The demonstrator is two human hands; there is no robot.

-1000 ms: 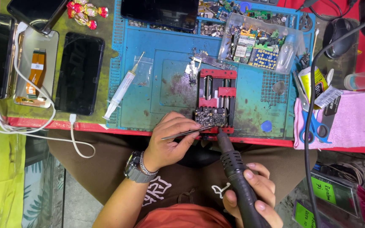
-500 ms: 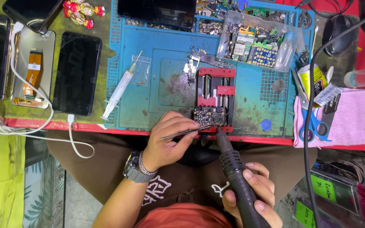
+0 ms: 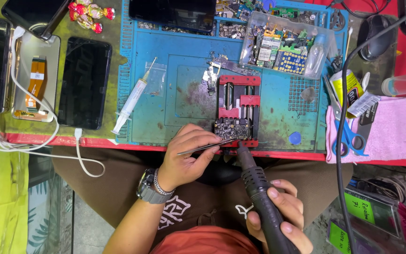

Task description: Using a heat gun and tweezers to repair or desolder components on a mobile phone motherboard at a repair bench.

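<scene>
The left hand [image 3: 186, 157] is curled shut around a pair of slim metal tweezers [image 3: 206, 147], pinched between thumb and fingers, and the tips reach right to the lower edge of the small black circuit board [image 3: 231, 128]. That board sits clamped at the near end of a red and black holder [image 3: 238, 106], which rests on the blue work mat [image 3: 278, 117] close to the table's front edge. The right hand [image 3: 278, 211] is wrapped tight around the black handle of a hot-air tool [image 3: 259, 197]; its nozzle points up at the board's lower right corner, just beside the tweezer tips. Whether the nozzle touches the board, the view cannot say.

Out to the left on the mat, a syringe [image 3: 131, 99] lies at a slant, well apart from the work. Further left, a dark phone [image 3: 83, 82] lies flat, a white cable [image 3: 48, 141] looping past it. Up top, a clear plastic box of spare parts [image 3: 285, 44] sits on the mat's far edge. On the right, blue-handled scissors [image 3: 348, 136] lie across the edge of a pink cloth [image 3: 395, 127].
</scene>
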